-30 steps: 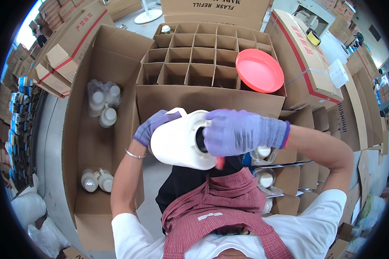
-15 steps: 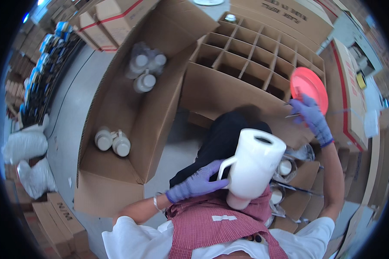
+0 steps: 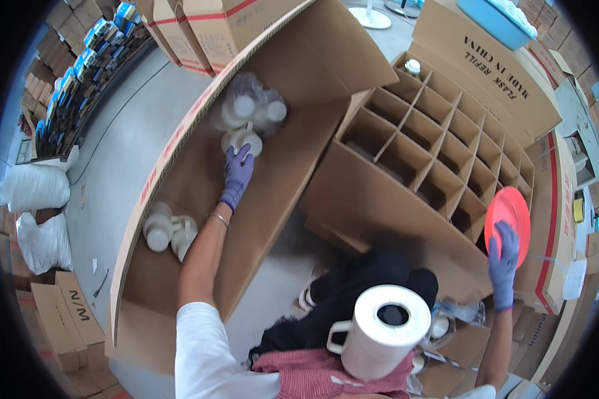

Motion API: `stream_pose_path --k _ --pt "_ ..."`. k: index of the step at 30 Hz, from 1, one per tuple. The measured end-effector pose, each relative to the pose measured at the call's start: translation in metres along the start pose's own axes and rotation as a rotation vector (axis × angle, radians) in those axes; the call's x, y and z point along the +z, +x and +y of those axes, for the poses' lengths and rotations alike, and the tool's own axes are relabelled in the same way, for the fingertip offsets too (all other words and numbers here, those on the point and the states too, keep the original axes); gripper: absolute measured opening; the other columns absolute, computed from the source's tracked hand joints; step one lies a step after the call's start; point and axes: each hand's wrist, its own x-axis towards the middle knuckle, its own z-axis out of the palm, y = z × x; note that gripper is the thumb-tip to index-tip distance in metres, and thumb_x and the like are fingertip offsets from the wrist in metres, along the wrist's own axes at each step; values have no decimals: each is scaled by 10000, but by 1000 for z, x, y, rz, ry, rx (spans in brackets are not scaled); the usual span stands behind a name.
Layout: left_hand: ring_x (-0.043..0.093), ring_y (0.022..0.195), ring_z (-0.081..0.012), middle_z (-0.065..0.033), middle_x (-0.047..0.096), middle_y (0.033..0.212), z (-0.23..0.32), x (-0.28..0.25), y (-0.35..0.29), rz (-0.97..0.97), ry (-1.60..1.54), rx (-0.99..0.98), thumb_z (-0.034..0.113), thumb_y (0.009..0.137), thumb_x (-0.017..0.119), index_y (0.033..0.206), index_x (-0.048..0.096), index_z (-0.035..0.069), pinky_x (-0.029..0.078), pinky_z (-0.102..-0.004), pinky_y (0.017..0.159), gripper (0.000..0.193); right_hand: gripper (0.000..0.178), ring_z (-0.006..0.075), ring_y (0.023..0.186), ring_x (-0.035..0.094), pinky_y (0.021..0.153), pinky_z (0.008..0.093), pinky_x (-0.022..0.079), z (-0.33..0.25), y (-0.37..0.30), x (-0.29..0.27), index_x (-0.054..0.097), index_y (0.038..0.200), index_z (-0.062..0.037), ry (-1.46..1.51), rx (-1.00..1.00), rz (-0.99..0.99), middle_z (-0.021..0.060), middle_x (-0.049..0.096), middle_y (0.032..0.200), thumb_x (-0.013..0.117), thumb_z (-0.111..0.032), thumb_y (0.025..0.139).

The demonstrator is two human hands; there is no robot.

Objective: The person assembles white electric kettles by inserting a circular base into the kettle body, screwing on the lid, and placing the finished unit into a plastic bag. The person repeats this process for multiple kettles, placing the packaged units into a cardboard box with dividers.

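My left hand (image 3: 238, 174), in a purple glove, reaches into a long cardboard box. Its fingers are closed over a white handled jug (image 3: 251, 143). Beside that jug, more white jugs (image 3: 245, 106) lie in clear plastic wrap. On my lap stands a large white jug (image 3: 369, 349) with a side handle and a dark round opening in its top; neither hand touches it. Over at the right, my right hand (image 3: 504, 256), also gloved, rests on a red round plate (image 3: 514, 207) with its fingers stretched out. What lies under those fingers is hidden.
Ahead of me stands a divided carton (image 3: 386, 199) with a bottle neck (image 3: 412, 66) in its far corner cell. Two white jugs (image 3: 158, 236) lie in the long box's near end. A light-blue basin (image 3: 496, 23) sits at the far right. White sacks (image 3: 36, 189) lie left.
My left hand has let go of the lap jug's handle and moved into the long box. My right hand has come onto the red plate; the thin tool it held no longer shows.
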Motion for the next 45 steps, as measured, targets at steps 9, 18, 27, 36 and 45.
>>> stream_pose_path --k 9,18,27,36,45 --pt "419 1354 -352 -118 416 1528 -32 61 183 31 404 -100 368 884 599 1231 677 147 294 -531 1139 419 495 388 1213 511 1101 566 334 -87 11 41 589 1197 -42 111 -88 -265 171 559 1262 688 -78 714" --pt "569 1223 -225 -119 637 1266 309 -23 2 -540 -930 500 96 1007 491 1263 641 10 405 -357 1079 308 472 314 1135 567 995 409 458 -163 80 62 580 1249 -15 639 162 -157 170 583 1215 722 -119 811" --pt "513 1309 -236 -143 588 1376 368 -79 -31 -612 -1106 473 113 994 503 1262 649 -23 345 -342 1136 334 247 100 667 630 559 254 503 -115 124 72 680 910 -52 1471 616 -109 13 639 738 610 -279 977" --pt "164 1523 -337 -183 181 1643 346 -48 -69 -810 -340 800 429 635 887 1591 136 34 150 -411 1236 1278 279 148 750 679 628 266 569 -18 140 22 676 1020 -67 2066 771 -226 56 722 912 594 -334 1002" --pt "593 1113 -191 -122 637 1230 452 80 -159 -709 -1336 -194 177 907 714 1354 556 -21 480 -349 982 514 727 271 1377 423 1071 374 407 -77 113 17 233 1571 -139 1645 806 -333 161 334 1569 521 -489 1003"
